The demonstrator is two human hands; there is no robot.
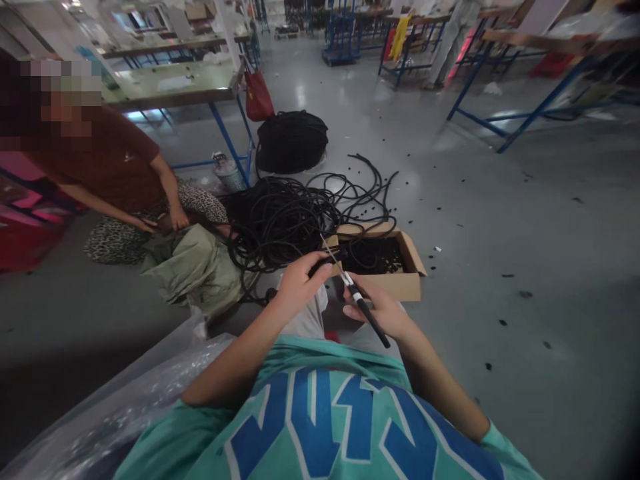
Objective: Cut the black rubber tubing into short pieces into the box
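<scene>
In my right hand [377, 307] is a hand tool [367, 313] with a black handle, a white band and a long thin metal shaft or blade pointing up and left. My left hand [303, 277] grips a black cord [320, 265] close beside that shaft; whether the two touch I cannot tell. Just beyond my hands stands an open cardboard box [395, 288] with black cord and small black pieces inside. A loose tangle of black cord [290, 217] lies on the floor past my left hand, some of it running over the box edge.
At left a person [115, 160] sits with both hands at a green sack [200, 267]. A coiled black bundle [293, 140] lies by a table [175, 83] with a red bag [259, 95]. Clear plastic [150, 387] is at my left; black scraps dot the floor.
</scene>
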